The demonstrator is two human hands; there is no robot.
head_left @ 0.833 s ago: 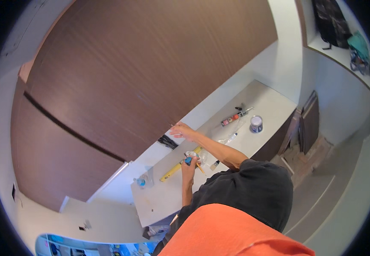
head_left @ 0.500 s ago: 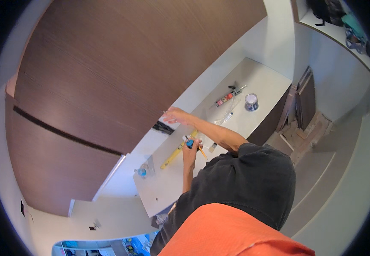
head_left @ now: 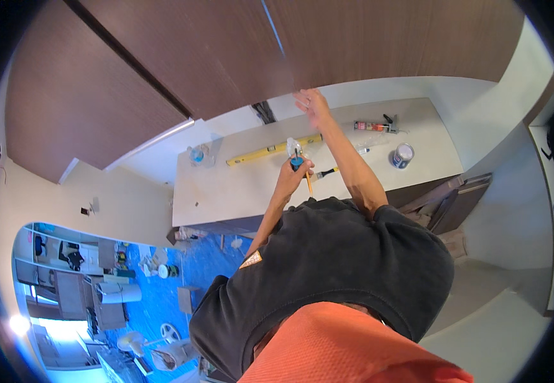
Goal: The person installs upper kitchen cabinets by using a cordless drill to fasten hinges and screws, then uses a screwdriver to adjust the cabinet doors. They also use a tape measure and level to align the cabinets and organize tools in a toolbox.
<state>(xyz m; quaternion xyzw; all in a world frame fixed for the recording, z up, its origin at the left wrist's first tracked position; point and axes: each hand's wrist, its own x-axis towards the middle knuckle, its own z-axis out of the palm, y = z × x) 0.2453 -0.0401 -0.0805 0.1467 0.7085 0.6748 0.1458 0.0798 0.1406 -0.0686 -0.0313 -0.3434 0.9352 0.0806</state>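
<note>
My left hand (head_left: pixel 291 175) is closed around a blue-handled tool (head_left: pixel 296 162) with a thin dark shaft pointing up, probably a screwdriver. A yellow-orange pencil (head_left: pixel 309 184) sticks out below the same hand. My right hand (head_left: pixel 315 105) is raised at the lower edge of the brown wood-grain cabinet door (head_left: pixel 226 51). Its fingers are apart and slightly blurred, and nothing shows in them; whether they touch the door is unclear. Under my arms, a yellow spirit level (head_left: pixel 258 154) and a paintbrush (head_left: pixel 326 173) lie on the pale countertop (head_left: pixel 238 185).
A caulking gun (head_left: pixel 376 126) and an open paint can (head_left: pixel 402 155) occupy the counter's right part. At its left is a clear plastic bag (head_left: pixel 201 154). Dark cables (head_left: pixel 264 112) hang below the cabinet. Boards (head_left: pixel 462 201) lean at the right; blue sheeting (head_left: pixel 155 281) covers the floor at lower left.
My view has turned, bringing the room at lower left into sight. My right hand stays raised by the cabinet's lower edge; the left still grips the blue-handled tool and pencil.
</note>
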